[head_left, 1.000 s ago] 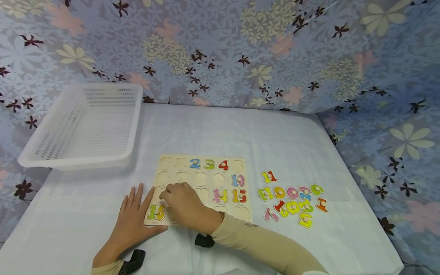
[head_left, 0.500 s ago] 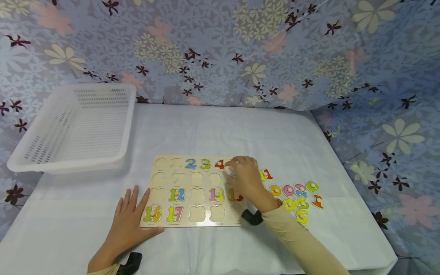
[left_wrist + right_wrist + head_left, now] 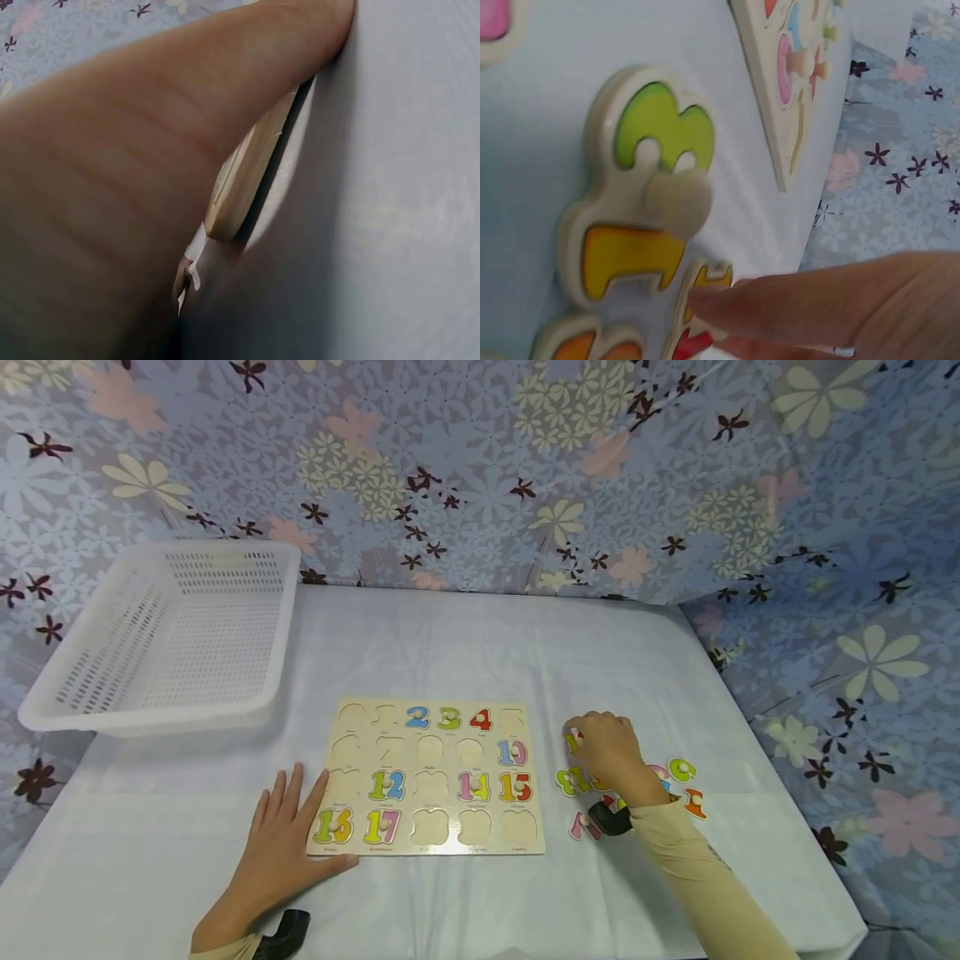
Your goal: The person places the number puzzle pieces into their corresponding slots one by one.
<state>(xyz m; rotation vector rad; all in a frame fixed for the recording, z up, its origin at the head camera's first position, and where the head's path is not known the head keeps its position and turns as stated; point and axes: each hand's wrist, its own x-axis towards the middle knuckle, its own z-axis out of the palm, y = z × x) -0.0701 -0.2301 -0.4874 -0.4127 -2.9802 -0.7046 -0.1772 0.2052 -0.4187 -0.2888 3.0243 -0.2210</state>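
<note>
The person's left hand (image 3: 273,843) lies with fingers straight and spread around the near left corner of the number puzzle board (image 3: 431,783), thumb along its near edge. The board is a pale, smooth wooden rectangle cut with shallow rounded recesses; glossy coloured numerals sit in it: 16 and 17 in the nearest row, 12, 14 and 15 next, then 10, and 2, 3 and 4 in the farthest. Right of the board, loose pieces include a pink 7 (image 3: 577,825), an orange 1 (image 3: 695,803), a green 6 (image 3: 681,769) and a 13 piece (image 3: 622,196), yellow and green within a thick cream rim, with a round wooden knob (image 3: 690,202). There too the right hand (image 3: 609,747) pinches the yellow-and-red 11 piece (image 3: 694,344). Beyond the board's far left corner stands a white slotted plastic basket (image 3: 153,721); past the white-covered table (image 3: 450,643) hangs floral cloth (image 3: 480,468).
</note>
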